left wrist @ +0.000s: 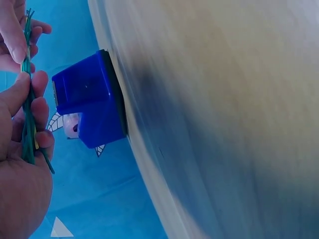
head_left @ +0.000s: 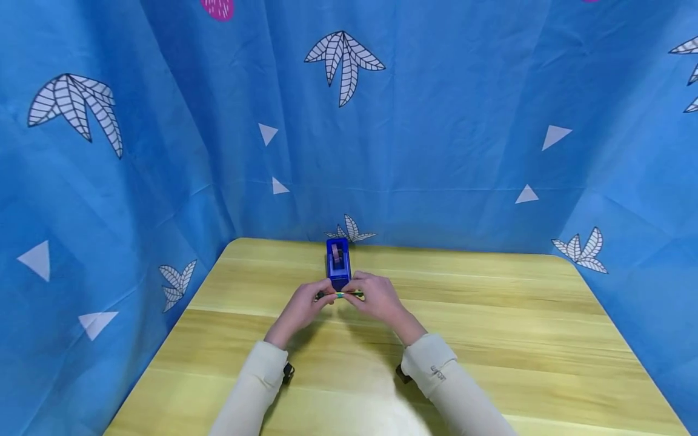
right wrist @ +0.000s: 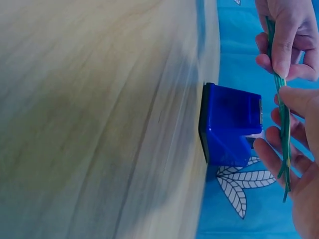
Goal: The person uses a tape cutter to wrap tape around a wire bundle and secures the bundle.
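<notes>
Both hands hold a thin bundle of green strands [right wrist: 285, 130], with a few yellow bits among the green, stretched crosswise above the table. My left hand [head_left: 305, 301] pinches one half between thumb and fingers. Close beside it, my right hand [head_left: 380, 298] pinches the other half, the two thumbs nearly meeting at the middle. Loose strand ends stick out past the palms in both wrist views. Just beyond the hands stands a blue tape dispenser [left wrist: 102, 94] on a dark base, a tape roll [head_left: 336, 253] set in it; the fingertips overlap its near end in the head view.
The dispenser stands near the far edge of a light wooden table [head_left: 491, 339]. A blue curtain [head_left: 436, 121] with white leaf and triangle prints hangs behind and along the sides. Small dark devices sit under both sleeve cuffs [head_left: 428, 357].
</notes>
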Demonstrator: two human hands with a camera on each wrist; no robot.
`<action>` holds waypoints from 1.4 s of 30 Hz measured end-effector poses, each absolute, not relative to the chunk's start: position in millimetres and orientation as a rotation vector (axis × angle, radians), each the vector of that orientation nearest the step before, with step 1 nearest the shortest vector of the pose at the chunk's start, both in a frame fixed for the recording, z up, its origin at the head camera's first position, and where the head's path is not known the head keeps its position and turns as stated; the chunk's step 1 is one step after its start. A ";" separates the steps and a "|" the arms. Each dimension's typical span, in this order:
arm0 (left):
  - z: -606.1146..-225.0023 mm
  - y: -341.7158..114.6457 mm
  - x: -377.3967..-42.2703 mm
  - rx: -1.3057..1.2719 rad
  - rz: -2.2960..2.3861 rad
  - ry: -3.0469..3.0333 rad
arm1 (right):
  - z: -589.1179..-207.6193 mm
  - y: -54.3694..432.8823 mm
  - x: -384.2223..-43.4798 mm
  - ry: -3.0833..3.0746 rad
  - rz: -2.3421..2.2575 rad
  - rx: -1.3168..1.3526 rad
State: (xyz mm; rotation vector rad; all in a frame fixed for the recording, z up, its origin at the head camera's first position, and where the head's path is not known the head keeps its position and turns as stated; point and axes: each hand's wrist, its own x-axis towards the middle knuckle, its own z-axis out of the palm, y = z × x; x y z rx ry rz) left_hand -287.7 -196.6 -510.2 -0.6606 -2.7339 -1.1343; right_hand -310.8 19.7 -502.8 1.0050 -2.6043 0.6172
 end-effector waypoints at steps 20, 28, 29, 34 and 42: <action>-510.6 -188.5 -276.4 -0.648 -0.979 -2.707 | -498.6 23.6 -310.2 -2.782 0.789 1.003; -510.2 -185.8 -275.4 -0.638 -1.005 -2.669 | -496.6 25.6 -310.2 -2.658 0.761 1.068; -510.0 -185.3 -275.1 -0.640 -1.014 -2.667 | -496.4 26.7 -310.0 -2.639 0.765 1.073; -508.2 -185.4 -273.5 -0.613 -1.045 -2.701 | -497.2 31.9 -309.2 -2.563 0.782 1.102; -508.8 -195.7 -271.5 -0.515 -1.124 -2.706 | -499.8 36.7 -310.9 -2.502 0.818 1.144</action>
